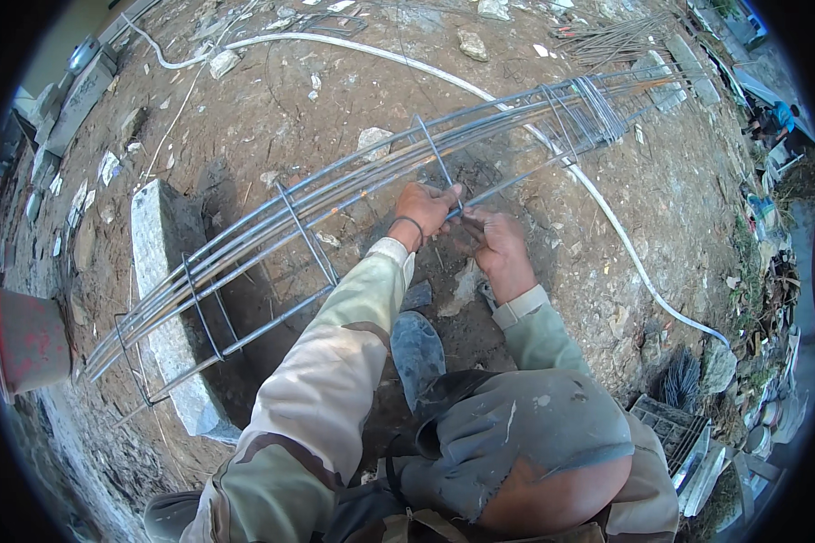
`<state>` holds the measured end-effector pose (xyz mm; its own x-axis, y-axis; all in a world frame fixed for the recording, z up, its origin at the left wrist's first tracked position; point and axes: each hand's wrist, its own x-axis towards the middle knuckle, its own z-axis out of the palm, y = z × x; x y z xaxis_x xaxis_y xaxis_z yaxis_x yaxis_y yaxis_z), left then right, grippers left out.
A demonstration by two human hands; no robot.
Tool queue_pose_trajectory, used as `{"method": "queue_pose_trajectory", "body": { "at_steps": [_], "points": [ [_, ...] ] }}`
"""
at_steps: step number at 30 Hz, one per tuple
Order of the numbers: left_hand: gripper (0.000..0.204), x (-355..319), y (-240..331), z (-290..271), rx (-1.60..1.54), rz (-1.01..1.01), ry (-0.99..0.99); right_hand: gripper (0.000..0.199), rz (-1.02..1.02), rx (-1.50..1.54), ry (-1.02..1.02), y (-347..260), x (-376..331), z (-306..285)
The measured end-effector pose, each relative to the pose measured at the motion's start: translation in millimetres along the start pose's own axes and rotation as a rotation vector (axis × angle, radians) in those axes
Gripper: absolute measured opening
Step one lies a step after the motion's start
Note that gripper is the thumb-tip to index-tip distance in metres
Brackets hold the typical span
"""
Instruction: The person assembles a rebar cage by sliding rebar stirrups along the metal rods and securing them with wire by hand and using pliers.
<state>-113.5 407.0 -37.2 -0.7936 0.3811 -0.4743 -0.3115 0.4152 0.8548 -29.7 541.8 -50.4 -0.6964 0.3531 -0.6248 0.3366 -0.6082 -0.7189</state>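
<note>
A long cage of steel rebar [312,201] runs from the lower left to the upper right in front of me, with square stirrups around its bars. My left hand [423,210] is closed at the lower end of one upright stirrup [436,152], where it meets the near bottom bar. Just right of it, my right hand [500,244] has its fingers pinched together at the same joint; whatever they hold is too small to make out. Several stirrups are bunched close together [598,109] toward the cage's far right end.
A pale stone block [158,240] props up the cage's left end. Left of it stands a red-grey bucket [36,339]. A white hose [598,194] curves over the dirt beneath the cage. Loose rods [620,41] lie far right; a dark crate [666,430] sits near right.
</note>
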Motion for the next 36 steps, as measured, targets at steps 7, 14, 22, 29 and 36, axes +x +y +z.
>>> {"method": "queue_pose_trajectory", "body": {
  "at_steps": [7, 14, 22, 29, 36],
  "points": [
    [0.042, 10, -14, 11, 0.14, 0.261, 0.143, 0.007, -0.623, -0.872, 0.024, -9, -1, -5],
    [0.033, 9, -13, 14, 0.247, 0.339, 0.259, 0.017, -1.462, -1.306, -0.284, -26, -5, -18],
    [0.032, 7, -6, 13, 0.258, 0.294, 0.258, 0.026, -1.698, -1.65, -0.264, -23, -18, -21],
    [0.034, 13, -11, 12, 0.238, 0.3, 0.22, 0.026, -1.779, -1.642, -0.126, -7, -9, -20],
    [0.042, 15, -14, 4, -0.034, 0.187, 0.015, 0.006, -1.112, -1.128, 0.105, 6, -10, -2]
  ]
}}
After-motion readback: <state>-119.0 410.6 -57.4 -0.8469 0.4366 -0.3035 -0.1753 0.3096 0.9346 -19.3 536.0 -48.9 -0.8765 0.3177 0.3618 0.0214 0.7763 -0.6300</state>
